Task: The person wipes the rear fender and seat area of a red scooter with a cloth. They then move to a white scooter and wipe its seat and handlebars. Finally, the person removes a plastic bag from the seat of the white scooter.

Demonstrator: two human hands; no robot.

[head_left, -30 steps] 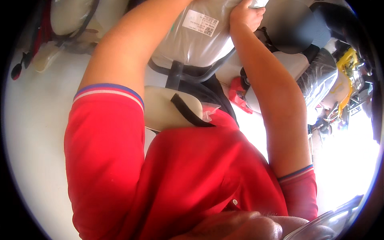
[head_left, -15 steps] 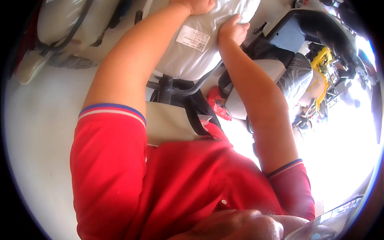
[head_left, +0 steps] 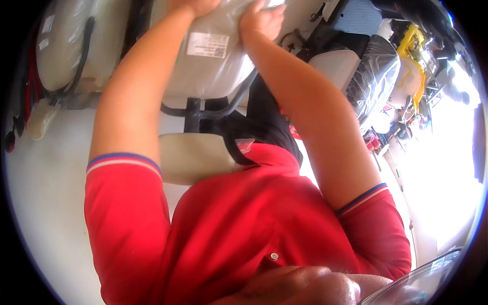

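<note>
A pale padded seat (head_left: 203, 76), like that of a scooter, is wrapped in clear plastic and carries a white label (head_left: 207, 45). My left hand (head_left: 195, 6) is at the seat's far left part, its fingers cut off by the upper edge. Against the seat's right side lies my right hand (head_left: 262, 21), thumb and fingers apart. A dark curved metal bar (head_left: 229, 108) runs round the seat's near end. Nearer to me is a smaller pale pad (head_left: 195, 157), close to my red shirt.
Another plastic-wrapped seat (head_left: 61, 56) stands to the left, with a pale rounded part (head_left: 43, 119) below it. To the right are a grey-white seat (head_left: 333, 71), a seat in dark plastic (head_left: 373, 76) and a yellow frame (head_left: 414, 51).
The wrapped seat and both my hands now appear farther left in the view, and the surroundings have shifted too. Both hands stay by the seat.
</note>
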